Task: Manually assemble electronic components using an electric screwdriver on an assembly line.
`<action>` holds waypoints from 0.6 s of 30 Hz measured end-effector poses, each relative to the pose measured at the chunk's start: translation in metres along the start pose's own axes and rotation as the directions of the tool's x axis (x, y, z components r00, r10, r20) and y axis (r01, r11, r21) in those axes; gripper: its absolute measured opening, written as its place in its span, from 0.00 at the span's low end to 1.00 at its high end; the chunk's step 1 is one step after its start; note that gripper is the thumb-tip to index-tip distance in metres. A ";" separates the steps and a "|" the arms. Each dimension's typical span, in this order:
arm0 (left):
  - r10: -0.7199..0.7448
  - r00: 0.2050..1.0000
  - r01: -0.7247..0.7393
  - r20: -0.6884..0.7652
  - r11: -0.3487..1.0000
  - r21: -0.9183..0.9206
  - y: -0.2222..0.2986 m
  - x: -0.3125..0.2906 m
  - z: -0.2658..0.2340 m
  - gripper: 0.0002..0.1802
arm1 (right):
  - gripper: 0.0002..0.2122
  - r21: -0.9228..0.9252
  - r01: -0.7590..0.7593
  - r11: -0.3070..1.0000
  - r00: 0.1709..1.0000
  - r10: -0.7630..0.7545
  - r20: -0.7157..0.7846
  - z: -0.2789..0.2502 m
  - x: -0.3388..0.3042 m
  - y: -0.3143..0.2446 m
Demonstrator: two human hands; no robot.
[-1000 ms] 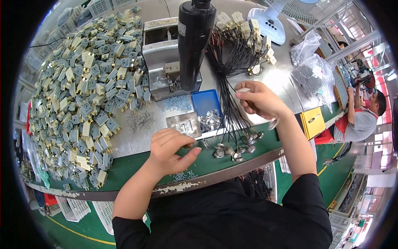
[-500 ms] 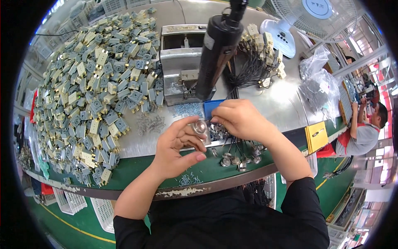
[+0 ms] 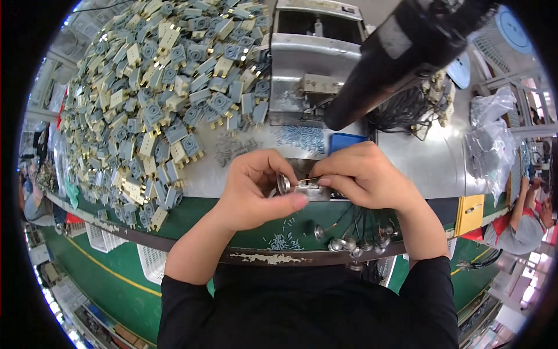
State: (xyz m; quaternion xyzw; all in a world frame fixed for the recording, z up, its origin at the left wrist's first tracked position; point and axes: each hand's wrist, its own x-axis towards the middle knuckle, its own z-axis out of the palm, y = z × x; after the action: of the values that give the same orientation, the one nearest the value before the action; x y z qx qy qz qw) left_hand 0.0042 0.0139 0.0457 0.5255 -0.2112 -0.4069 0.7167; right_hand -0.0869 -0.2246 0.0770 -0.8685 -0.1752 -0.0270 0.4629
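Metal cap (image 3: 283,184) held in left grip (image 3: 249,189); right grip (image 3: 372,177) pinches a thin wire (image 3: 307,179)

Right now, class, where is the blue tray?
In the head view, right of centre, the blue tray lies just beyond the right hand, partly hidden by it, with the small blue parts to its left.

One head-worn camera (a wide fisheye) looks down from near above the workbench (image 3: 442,163).
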 end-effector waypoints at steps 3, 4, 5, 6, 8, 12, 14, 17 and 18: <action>-0.026 0.999 0.022 -0.043 0.996 -0.083 -0.007 0.001 -0.004 0.17 | 0.07 0.057 -0.025 0.998 0.999 0.027 -0.040 0.001 0.004 -0.003; -0.011 0.999 0.008 -0.041 0.997 -0.081 -0.007 0.001 -0.006 0.17 | 0.08 0.079 -0.034 0.996 0.998 0.038 -0.053 0.002 0.004 -0.003; -0.018 0.999 0.014 -0.046 0.997 -0.078 -0.005 0.000 -0.009 0.17 | 0.08 0.101 -0.043 0.994 0.997 0.050 -0.065 0.004 0.005 -0.003; -0.041 0.999 0.039 -0.020 0.995 -0.089 -0.001 -0.001 -0.011 0.16 | 0.08 0.107 -0.039 0.994 0.997 0.046 -0.067 0.003 0.006 -0.006; -0.064 0.998 0.064 0.001 0.994 -0.094 0.002 0.000 -0.013 0.16 | 0.08 0.126 -0.064 0.990 0.997 0.070 -0.039 0.003 0.010 -0.013; 0.392 0.918 -0.390 0.060 0.868 0.308 0.000 0.013 -0.025 0.14 | 0.07 0.002 -0.021 1.000 0.996 0.021 -0.081 0.005 0.009 -0.014; 0.513 0.855 -0.489 0.080 0.743 0.457 0.000 0.014 -0.028 0.13 | 0.07 -0.153 0.010 0.988 0.985 -0.036 -0.171 0.009 0.009 -0.017; 0.405 0.914 -0.362 0.030 0.781 0.509 -0.003 0.012 -0.018 0.15 | 0.06 -0.189 0.048 0.981 0.974 -0.088 -0.209 0.008 0.010 -0.015; 0.207 0.978 -0.192 -0.027 0.945 0.265 -0.003 0.011 -0.010 0.17 | 0.06 -0.182 0.049 0.982 0.975 -0.087 -0.203 0.005 0.010 -0.017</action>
State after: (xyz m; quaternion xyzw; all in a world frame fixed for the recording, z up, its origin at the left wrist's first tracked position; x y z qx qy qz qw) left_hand 0.0169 0.0110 0.0381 0.6023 -0.2953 -0.2864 0.6842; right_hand -0.0839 -0.2090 0.0891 -0.8917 -0.1519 -0.1500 0.3992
